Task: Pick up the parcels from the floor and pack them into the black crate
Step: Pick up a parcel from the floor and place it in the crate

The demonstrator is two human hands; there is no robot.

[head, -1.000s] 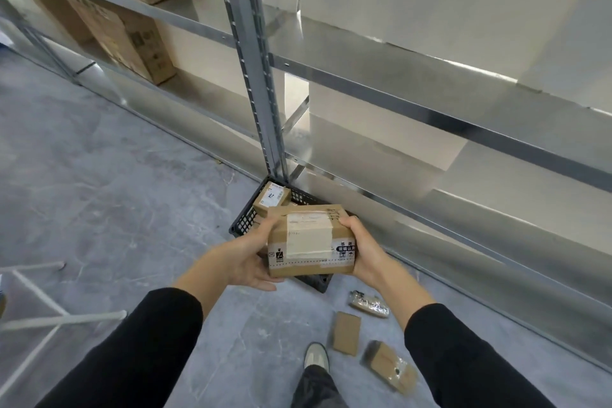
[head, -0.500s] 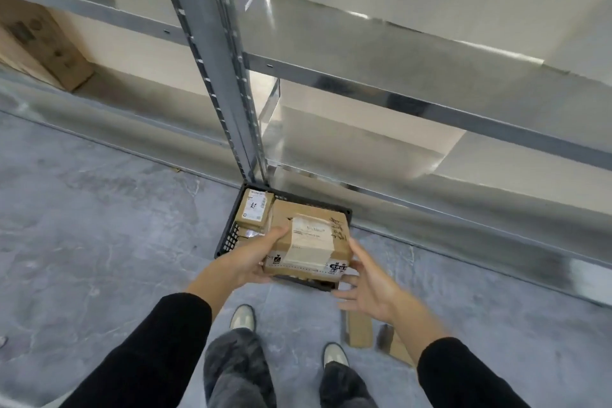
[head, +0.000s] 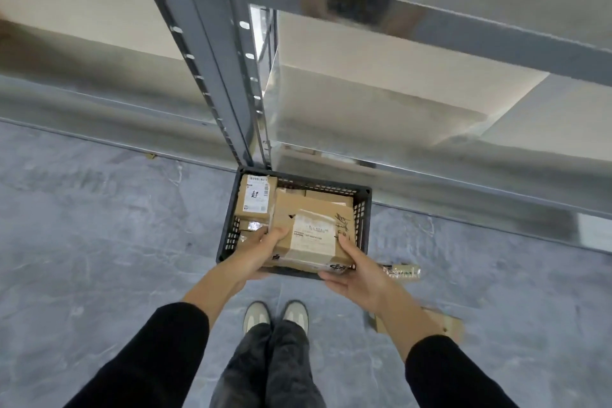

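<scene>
1. Black crate point(head: 230, 237) sits on the grey floor point(head: 99, 225), at the foot of the metal shelf post point(head: 231, 76).
2. Small labelled box point(head: 255, 197) lies in the crate's far-left corner, white label up.
3. Left hand point(head: 261, 248) grips the cardboard parcel's left edge, thumb on top, fingers curled round the side.
4. Cardboard parcel point(head: 311, 232), taped, with a white label, is held over the crate's near-right part, above other brown boxes. Can't tell if it rests on them.
5. Right hand point(head: 354, 272) holds the parcel's near-right corner, thumb up along the side, fingers under the near edge.
6. Shiny packet point(head: 402, 270) lies on the floor just right of the crate.
7. Flat brown parcel point(head: 447, 325) lies on the floor, partly hidden behind the right forearm.
</scene>
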